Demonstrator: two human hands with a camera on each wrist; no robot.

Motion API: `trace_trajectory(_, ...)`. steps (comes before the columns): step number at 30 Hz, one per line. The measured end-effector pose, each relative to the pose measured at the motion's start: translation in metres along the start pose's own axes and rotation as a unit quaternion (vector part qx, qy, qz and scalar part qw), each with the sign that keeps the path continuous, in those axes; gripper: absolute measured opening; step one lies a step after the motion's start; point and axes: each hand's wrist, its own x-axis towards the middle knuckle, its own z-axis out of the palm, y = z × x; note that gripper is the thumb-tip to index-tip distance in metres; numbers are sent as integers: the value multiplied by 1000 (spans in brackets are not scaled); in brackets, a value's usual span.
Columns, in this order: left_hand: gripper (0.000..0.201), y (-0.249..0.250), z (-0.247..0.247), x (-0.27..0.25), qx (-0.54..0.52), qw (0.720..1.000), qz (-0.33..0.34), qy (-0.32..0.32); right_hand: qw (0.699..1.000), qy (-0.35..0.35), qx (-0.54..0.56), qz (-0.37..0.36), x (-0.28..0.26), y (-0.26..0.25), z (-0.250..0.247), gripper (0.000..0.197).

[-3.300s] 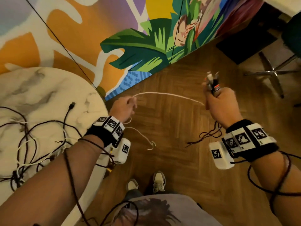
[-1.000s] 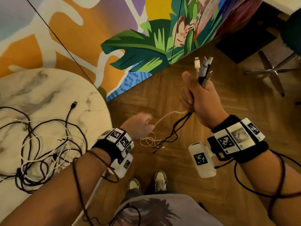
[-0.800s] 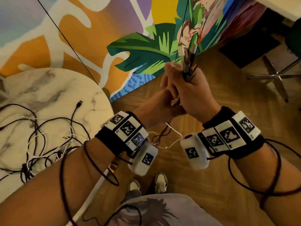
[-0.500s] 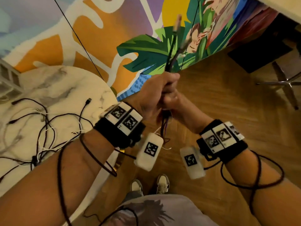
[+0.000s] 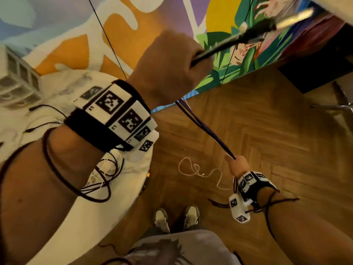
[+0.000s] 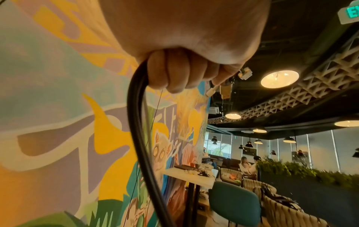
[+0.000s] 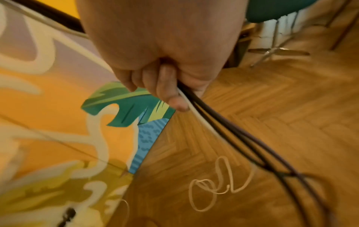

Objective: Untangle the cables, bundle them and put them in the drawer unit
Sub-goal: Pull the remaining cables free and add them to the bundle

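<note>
My left hand (image 5: pixel 172 64) is raised high and grips a bundle of black and white cables (image 5: pixel 206 129) just below their plug ends (image 5: pixel 271 23), which stick out up and to the right. The bundle runs taut down to my right hand (image 5: pixel 236 166), held low over the floor with its fingers curled round the strands. In the right wrist view a white cable (image 7: pixel 194 116) and dark ones pass under the fingers (image 7: pixel 174 98). The white tail (image 5: pixel 198 173) lies looped on the floor. The left wrist view has my fist round a black cable (image 6: pixel 139 122).
A marble table (image 5: pixel 80 217) at the left carries a tangle of more cables (image 5: pixel 107 169). A white drawer unit (image 5: pixel 17 81) stands at its far corner. A painted wall runs behind. A chair base (image 5: pixel 336 107) stands at the right, and my shoes (image 5: pixel 175 219) are below.
The plug ends passed from my right hand to my left, which lifted them high. My right hand slid down along the bundle toward the floor, pulling it straight.
</note>
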Motion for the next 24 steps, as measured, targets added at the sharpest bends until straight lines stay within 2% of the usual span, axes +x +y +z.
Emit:
trace_trajectory(2,46,-2,2,-3,36,999,18,-23,997,47,60,9,12,0,0,27)
trace_trajectory(4,39,-6,2,-3,57,997,31,-28,996,67,62,7,18,4,-2,24)
trace_trajectory(5,37,-7,-1,-3,64,997,35,-23,998,53,36,8,17,9,-4,24)
trace_trajectory(8,42,-11,-7,-1,66,997,40,9,996,2,-86,17,8,32,-13,41)
trace_trajectory(10,44,-11,-6,-2,48,998,42,13,994,-4,-101,30,3,38,-19,41)
trace_trajectory(13,45,-7,9,-3,-14,999,26,17,992,24,-121,10,6,35,-19,35)
trace_trajectory(16,52,-6,27,-4,-173,984,-31,38,984,-17,-177,-9,1,15,-14,27)
trace_trajectory(18,55,-6,40,-6,-282,955,-81,36,975,-44,-207,-66,-13,-5,-16,24)
trace_trajectory(20,53,-7,54,-10,-364,922,-127,12,967,-35,-194,-159,-32,-34,-21,26)
trace_trajectory(22,48,-12,68,-18,-415,893,-173,-25,963,-33,-79,-255,-54,-64,-29,30)
trace_trajectory(24,43,-15,77,-29,-429,876,-214,-52,932,-92,113,-333,-77,-93,-40,41)
